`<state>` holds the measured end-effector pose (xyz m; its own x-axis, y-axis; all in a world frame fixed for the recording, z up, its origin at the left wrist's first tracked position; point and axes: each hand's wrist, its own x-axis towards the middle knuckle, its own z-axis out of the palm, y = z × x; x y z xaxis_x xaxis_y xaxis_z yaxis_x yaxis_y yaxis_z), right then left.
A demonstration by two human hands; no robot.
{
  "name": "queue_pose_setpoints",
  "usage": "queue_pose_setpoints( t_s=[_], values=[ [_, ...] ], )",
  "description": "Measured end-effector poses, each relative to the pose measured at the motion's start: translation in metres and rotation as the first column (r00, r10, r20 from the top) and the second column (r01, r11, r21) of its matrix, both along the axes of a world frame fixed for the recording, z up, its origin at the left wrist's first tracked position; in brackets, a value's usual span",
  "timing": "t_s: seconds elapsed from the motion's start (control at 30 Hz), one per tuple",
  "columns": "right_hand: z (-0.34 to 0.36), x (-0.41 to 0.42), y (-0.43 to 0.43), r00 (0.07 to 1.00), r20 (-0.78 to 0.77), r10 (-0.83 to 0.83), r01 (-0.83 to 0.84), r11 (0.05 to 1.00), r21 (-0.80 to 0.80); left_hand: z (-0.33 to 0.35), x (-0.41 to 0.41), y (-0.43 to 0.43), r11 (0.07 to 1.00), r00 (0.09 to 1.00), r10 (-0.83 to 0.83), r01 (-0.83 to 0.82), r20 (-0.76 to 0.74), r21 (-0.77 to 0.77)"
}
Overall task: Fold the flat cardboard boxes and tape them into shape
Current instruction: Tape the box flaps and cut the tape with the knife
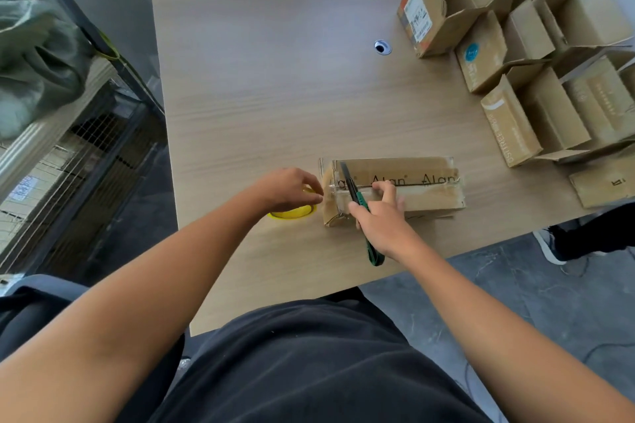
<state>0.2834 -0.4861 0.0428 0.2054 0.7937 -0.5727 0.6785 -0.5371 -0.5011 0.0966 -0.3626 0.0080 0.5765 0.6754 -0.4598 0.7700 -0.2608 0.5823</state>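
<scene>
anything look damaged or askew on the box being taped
Yes: the cardboard box looks crumpled at its left end, by the scissors in the right hand; the clear tape there lies wrinkled.

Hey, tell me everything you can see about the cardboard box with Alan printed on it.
The cardboard box is brown, long and low, lying near the front edge of the wooden table. Its top flaps are closed, with "Alan" printed repeatedly in black beside the seam, and clear tape runs along that seam. The right hand rests on its left end, holding green-handled scissors across it. The left hand grips a yellow tape roll beside that end.
</scene>
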Motion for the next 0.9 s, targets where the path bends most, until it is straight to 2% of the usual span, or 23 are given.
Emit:
queue_pose_setpoints(
  t_s=[0.13, 0.23, 0.4, 0.6, 0.73, 0.8, 0.9],
  values=[
    [0.007, -0.001, 0.005, 0.998, 0.036, 0.045, -0.044, 0.999, -0.031, 0.001, -0.002, 0.005, 0.986, 0.996, 0.069, -0.06, 0.058, -0.154],
    [0.01, -0.009, 0.009, 0.982, 0.113, 0.151, -0.14, 0.985, -0.098, 0.0, 0.006, -0.002, 0.979, 0.991, 0.117, -0.106, 0.057, -0.173],
    [0.011, -0.02, 0.016, 0.935, 0.22, 0.278, -0.203, 0.928, -0.311, -0.001, 0.01, -0.011, 0.977, 0.979, 0.197, -0.191, 0.056, -0.096],
    [0.009, -0.032, 0.018, 0.933, 0.238, 0.27, -0.172, 0.915, -0.364, 0.006, 0.01, -0.017, 0.97, 0.989, 0.145, -0.137, -0.027, 0.199],
    [0.01, -0.035, 0.02, 0.912, 0.251, 0.323, -0.19, 0.878, -0.44, 0.015, 0.009, -0.024, 0.943, 0.987, 0.16, -0.161, 0.028, 0.291],
    [0.012, -0.031, 0.016, 0.929, 0.202, 0.311, -0.21, 0.89, -0.405, 0.019, 0.004, -0.023, 0.936, 0.976, 0.208, -0.218, 0.065, 0.278],
    [0.021, -0.017, 0.008, 0.989, 0.017, 0.144, -0.136, 0.965, -0.226, 0.026, -0.005, -0.021, 0.942, 0.956, 0.26, -0.282, 0.138, 0.183]
  ],
)
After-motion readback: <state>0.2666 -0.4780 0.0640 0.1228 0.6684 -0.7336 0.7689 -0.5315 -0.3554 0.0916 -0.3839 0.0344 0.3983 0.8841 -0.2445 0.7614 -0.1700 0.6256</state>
